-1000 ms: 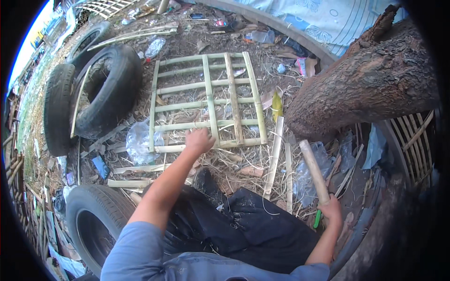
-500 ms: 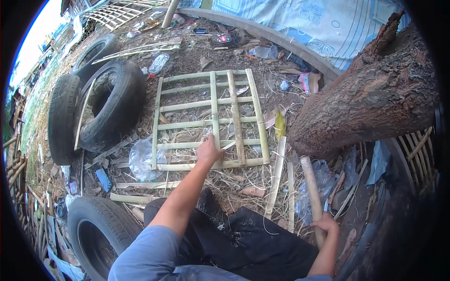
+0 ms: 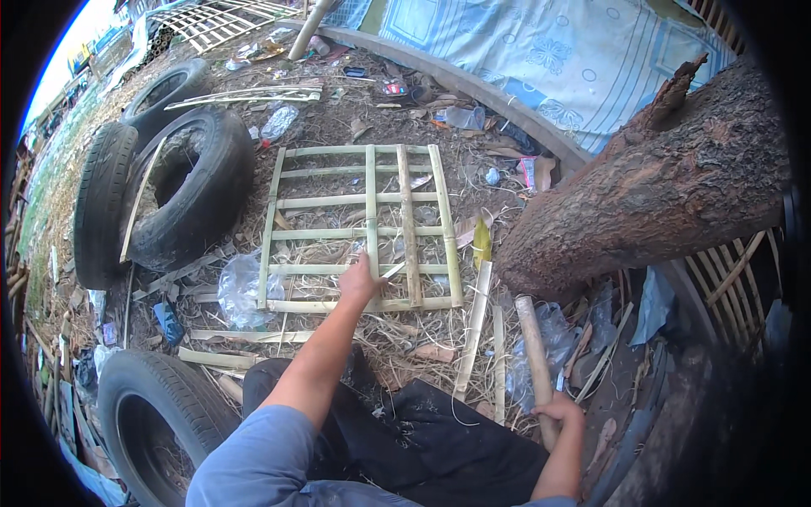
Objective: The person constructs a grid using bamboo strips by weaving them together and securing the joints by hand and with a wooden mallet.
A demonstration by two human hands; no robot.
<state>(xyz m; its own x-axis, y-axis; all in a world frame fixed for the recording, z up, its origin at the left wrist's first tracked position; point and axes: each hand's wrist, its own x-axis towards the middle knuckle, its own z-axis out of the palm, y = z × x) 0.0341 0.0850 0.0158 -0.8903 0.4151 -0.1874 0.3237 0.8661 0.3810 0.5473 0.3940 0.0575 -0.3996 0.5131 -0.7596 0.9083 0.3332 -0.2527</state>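
Under left hand (image 3: 360,282), bamboo lattice (image 3: 371,188), grip unclear; right hand (image 3: 563,409) gripping wooden stick (image 3: 534,351).

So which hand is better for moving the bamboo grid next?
Probably the left hand: it's at the near side of the bamboo grid, while the right hand holds a wooden stick off to the side.

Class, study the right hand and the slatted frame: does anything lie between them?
Yes. Beyond the stick that the right hand holds, clear plastic and two pale strips lie before the slatted frame, the strips nearest its right side.
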